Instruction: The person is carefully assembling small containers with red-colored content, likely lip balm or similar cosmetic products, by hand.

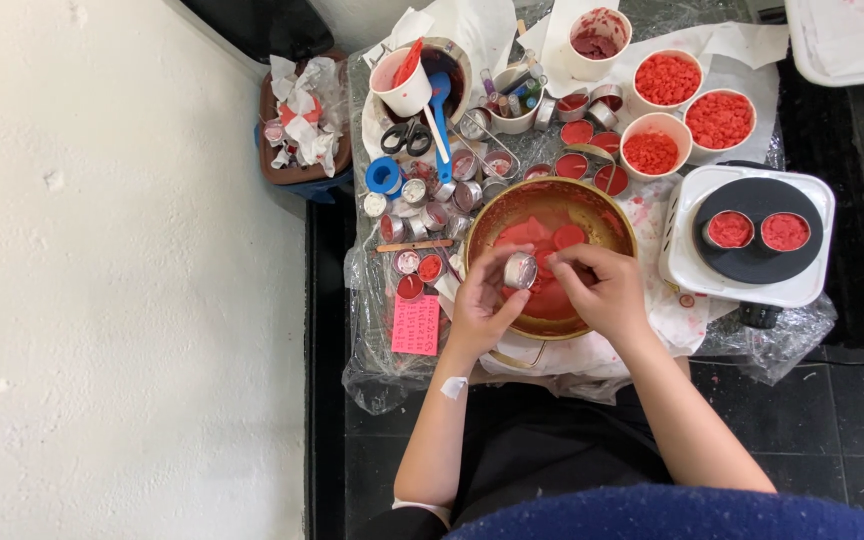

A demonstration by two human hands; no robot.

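While a small round metal tin (520, 270) is held in the left hand's (482, 305) grip above a brass bowl (607, 222), red wax is pinched by the right hand (602, 290).

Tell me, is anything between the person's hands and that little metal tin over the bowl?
Nothing visible. The left hand already holds the small round metal tin in its fingers, and the right hand touches it from the other side, both above the gold bowl of red wax.
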